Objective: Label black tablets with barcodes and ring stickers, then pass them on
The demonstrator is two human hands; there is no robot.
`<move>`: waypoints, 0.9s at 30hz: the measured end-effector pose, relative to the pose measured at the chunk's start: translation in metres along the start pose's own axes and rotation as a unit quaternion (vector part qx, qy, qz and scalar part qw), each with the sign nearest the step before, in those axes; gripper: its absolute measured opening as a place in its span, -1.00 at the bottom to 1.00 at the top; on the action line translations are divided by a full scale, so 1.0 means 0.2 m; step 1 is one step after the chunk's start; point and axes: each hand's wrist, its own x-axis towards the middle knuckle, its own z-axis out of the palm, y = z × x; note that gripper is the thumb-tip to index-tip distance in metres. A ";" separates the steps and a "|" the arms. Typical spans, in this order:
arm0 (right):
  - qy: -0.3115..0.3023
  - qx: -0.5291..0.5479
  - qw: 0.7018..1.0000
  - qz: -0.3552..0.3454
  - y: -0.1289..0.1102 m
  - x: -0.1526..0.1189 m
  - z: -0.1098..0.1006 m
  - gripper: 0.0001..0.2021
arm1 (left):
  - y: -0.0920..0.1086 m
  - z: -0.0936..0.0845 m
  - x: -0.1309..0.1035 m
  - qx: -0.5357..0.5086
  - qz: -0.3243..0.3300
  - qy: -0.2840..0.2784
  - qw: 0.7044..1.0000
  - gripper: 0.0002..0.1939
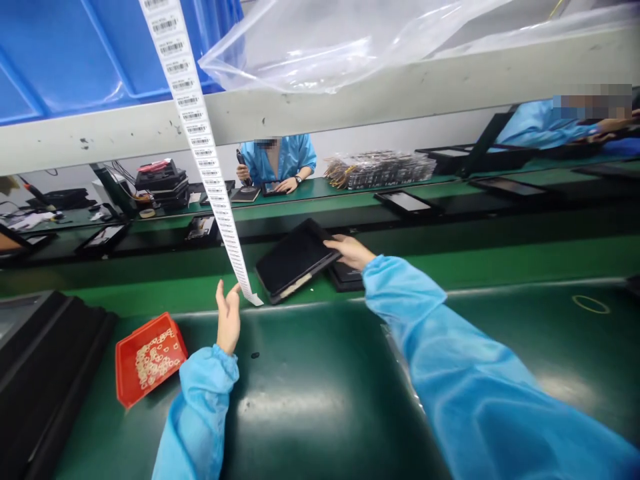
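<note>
Black and flat, a tablet (293,260) is tilted above the green ledge (415,272) behind the tabletop (310,380), its right corner pinched between the thumb and fingers of the person's right hand (351,252), beside another dark device (346,277). The left hand (229,321) is raised with fingers loosely spread beside the hanging label strip (227,233), though whether it touches the strip cannot be told. Small pale rings (155,357) lie in a red tray (125,363) to its left.

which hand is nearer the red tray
Left. The left hand is close by, up and right of the red tray in view; the right hand is farther right, holding a black tablet.
</note>
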 end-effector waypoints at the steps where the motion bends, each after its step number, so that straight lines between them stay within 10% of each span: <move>1: -0.009 -0.004 1.000 -0.003 -0.01 -0.03 -0.10 -0.76 | 0.01 0.00 -0.04 -0.001 0.018 -0.005 1.000 -0.36; 8: -0.170 -0.070 0.983 0.005 0.10 -0.32 -0.44 -0.65 | 0.05 0.06 -0.19 0.014 0.061 -0.129 0.990 -0.74; 14: -0.308 -0.175 0.935 -0.025 0.34 -0.49 -0.15 -0.54 | 0.12 0.09 -0.38 -0.013 0.021 -0.176 0.984 -0.52; 20: -0.159 -0.201 0.936 -0.239 0.33 -0.76 0.18 -0.83 | 0.27 0.04 -0.55 -0.051 -0.031 -0.177 0.982 -0.50; 27: -0.056 -0.270 0.766 -0.580 0.20 -1.15 0.39 -0.86 | 0.41 0.05 -0.64 0.037 0.060 -0.159 0.985 -0.77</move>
